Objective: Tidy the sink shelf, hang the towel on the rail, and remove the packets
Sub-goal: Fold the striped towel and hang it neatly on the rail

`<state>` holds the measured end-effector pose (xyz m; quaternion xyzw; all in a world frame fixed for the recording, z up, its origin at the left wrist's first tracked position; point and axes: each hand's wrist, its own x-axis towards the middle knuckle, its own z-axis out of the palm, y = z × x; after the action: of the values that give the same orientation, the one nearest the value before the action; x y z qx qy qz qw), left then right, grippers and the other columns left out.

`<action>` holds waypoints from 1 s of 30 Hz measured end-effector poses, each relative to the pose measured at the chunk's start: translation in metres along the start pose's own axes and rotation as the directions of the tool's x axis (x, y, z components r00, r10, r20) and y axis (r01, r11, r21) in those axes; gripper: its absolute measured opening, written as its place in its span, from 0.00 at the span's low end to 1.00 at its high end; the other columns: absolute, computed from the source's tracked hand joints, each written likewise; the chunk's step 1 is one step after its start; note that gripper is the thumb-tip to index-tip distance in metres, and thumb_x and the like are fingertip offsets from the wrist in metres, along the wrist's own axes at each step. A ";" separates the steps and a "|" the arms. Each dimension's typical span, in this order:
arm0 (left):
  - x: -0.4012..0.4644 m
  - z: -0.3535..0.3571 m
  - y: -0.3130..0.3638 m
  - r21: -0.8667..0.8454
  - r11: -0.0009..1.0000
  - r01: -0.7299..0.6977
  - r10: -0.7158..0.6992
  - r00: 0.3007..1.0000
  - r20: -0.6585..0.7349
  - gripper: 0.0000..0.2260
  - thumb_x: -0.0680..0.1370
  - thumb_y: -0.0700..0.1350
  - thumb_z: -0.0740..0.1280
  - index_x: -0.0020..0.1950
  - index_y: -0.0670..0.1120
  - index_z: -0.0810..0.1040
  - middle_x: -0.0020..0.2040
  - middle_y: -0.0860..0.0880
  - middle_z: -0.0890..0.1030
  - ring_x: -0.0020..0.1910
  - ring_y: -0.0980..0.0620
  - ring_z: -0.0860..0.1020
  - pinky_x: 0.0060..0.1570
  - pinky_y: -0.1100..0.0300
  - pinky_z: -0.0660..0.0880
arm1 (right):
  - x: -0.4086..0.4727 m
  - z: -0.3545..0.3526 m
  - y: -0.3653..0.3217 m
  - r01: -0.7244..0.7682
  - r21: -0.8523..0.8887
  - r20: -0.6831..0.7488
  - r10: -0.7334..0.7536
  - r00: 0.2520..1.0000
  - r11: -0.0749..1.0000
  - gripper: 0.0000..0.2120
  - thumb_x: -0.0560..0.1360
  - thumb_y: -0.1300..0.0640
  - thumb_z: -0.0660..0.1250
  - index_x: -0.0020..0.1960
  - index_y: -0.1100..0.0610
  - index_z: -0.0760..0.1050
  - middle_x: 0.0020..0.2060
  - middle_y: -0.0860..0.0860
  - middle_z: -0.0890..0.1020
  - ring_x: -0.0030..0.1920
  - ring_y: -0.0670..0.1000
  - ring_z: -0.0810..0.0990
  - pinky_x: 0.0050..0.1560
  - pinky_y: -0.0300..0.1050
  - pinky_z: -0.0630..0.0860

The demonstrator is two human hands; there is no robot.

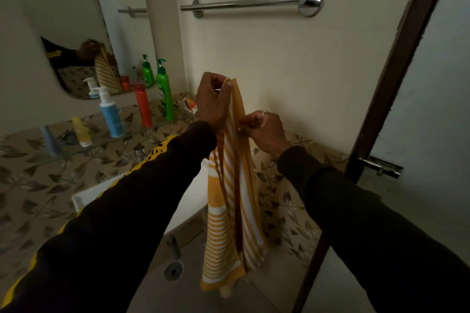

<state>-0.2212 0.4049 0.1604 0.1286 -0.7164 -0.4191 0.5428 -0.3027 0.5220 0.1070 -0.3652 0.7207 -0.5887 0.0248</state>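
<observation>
Left hand [212,99] and right hand [264,129] both pinch the hanging yellow-and-white striped towel [232,198]; chrome wall rail [244,4] at twelve o'clock.

Place: home bathroom
Wall fitting: chrome towel rail [250,4] on pale tiles
Basin area: white sink [188,201], mirror [84,33] above
Storage: glass shelf [76,148] with pump bottles [164,89]
Surround: leaf-patterned tiles [33,185]
Exit: dark-framed door [396,63] with latch

The packet [188,105] at the shelf's far end was half hidden behind the left hand [212,99], its print unreadable. The sink [193,201] was largely covered by the left sleeve [122,211]. The mirror [84,40] was cut off at the upper left of the frame, and bottle labels were too small to be read.
</observation>
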 end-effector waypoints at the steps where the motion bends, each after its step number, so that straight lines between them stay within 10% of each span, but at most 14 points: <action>1: -0.001 0.001 0.002 -0.002 1.000 0.001 -0.001 1.000 0.006 0.03 0.78 0.42 0.66 0.50 0.45 0.74 0.43 0.56 0.76 0.41 0.60 0.74 0.39 0.71 0.72 | -0.001 0.000 0.001 -0.016 -0.009 0.013 0.016 1.000 1.000 0.13 0.67 0.63 0.80 0.50 0.58 0.83 0.47 0.54 0.86 0.49 0.53 0.85 0.54 0.50 0.83; 11: -0.006 -0.002 0.016 -0.016 1.000 0.016 -0.015 0.997 0.071 0.03 0.79 0.40 0.65 0.51 0.44 0.73 0.46 0.51 0.76 0.45 0.52 0.75 0.47 0.53 0.76 | -0.011 -0.005 0.013 -0.038 -0.065 0.039 0.041 0.998 0.997 0.16 0.69 0.60 0.79 0.55 0.58 0.81 0.47 0.53 0.86 0.47 0.49 0.85 0.47 0.38 0.82; 20: -0.008 -0.008 0.017 -0.020 0.999 0.041 -0.035 0.973 0.228 0.04 0.79 0.40 0.67 0.52 0.41 0.75 0.48 0.40 0.82 0.47 0.43 0.80 0.48 0.50 0.77 | 0.003 -0.002 -0.026 -0.081 0.352 0.023 0.078 0.997 0.933 0.14 0.83 0.52 0.63 0.65 0.54 0.78 0.55 0.52 0.84 0.55 0.51 0.84 0.58 0.50 0.81; 30: -0.007 -0.020 0.007 0.013 1.000 -0.002 -0.002 0.959 0.283 0.02 0.77 0.37 0.69 0.47 0.42 0.78 0.42 0.44 0.82 0.38 0.54 0.79 0.39 0.59 0.76 | 0.011 0.006 -0.039 0.171 -0.068 -0.200 -0.181 0.963 0.983 0.09 0.78 0.57 0.67 0.54 0.56 0.85 0.46 0.46 0.85 0.47 0.48 0.83 0.54 0.51 0.81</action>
<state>-0.1991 0.4041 0.1622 0.0709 -0.7895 -0.4283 0.4338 -0.2883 0.5091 0.1427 -0.3656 0.6986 -0.6049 -0.1113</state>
